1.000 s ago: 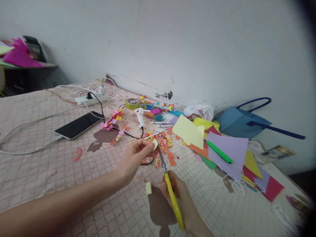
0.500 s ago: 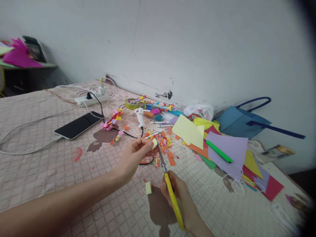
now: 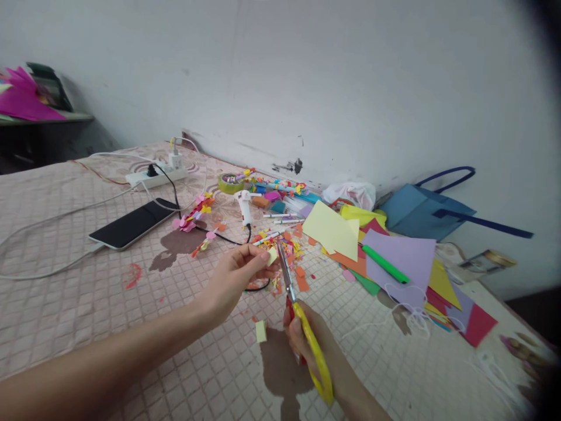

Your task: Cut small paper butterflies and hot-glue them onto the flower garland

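Note:
Between the thumb and fingers of my left hand (image 3: 242, 275) is a small piece of pale yellow paper (image 3: 272, 255). My right hand (image 3: 318, 342) is wrapped round the handles of the scissors (image 3: 315, 354), which are yellow and red. Their metal blades point away from me, slightly parted, just right of the paper piece. Another small pale yellow paper piece (image 3: 261, 331) lies on the patterned cloth below my left hand. Behind the blades, a heap of colourful paper scraps (image 3: 291, 248) is spread on the cloth.
A white glue gun (image 3: 244, 209) stands beyond my hands. At left lie a phone (image 3: 134, 225) and a power strip (image 3: 156, 175) with cables. Coloured paper sheets (image 3: 398, 257), a green cutter knife (image 3: 384, 264) and white string (image 3: 418, 321) are at right, before a blue bag (image 3: 425, 210).
The scissors have turned in my right hand, showing the red handle and slightly parted blades. My left hand keeps its pinch on the paper piece. The whole view has shifted slightly.

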Motion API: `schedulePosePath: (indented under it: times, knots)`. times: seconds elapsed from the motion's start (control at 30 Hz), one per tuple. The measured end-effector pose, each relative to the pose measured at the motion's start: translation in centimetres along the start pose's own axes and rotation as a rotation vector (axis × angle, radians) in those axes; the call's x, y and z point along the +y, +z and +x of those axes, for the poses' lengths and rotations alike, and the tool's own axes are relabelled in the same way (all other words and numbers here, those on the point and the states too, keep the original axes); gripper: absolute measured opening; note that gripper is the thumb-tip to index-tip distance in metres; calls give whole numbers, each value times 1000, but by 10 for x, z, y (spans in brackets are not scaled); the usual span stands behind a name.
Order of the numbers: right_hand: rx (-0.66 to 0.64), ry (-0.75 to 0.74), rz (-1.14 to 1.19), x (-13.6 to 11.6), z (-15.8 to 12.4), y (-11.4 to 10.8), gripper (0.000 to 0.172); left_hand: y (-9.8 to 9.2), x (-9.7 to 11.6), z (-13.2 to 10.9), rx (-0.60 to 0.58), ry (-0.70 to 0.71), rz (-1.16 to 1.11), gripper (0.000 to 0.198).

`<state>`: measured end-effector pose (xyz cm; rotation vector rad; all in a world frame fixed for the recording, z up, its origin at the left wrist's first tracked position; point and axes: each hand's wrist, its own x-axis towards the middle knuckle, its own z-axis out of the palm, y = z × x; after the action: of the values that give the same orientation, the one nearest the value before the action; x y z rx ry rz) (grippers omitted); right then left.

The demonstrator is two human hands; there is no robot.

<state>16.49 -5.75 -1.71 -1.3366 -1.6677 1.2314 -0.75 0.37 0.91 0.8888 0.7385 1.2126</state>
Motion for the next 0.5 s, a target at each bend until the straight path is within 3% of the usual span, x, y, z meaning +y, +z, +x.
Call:
schedulePosePath:
  times: [0.27,0.5]
  knots:
    - [132,30,238,-3,7,-8,39,10,-5,-15,-119,-77,293,21]
    - [49,75,252,-2,3,-6,43,9,-4,-11,-106,-61,276,20]
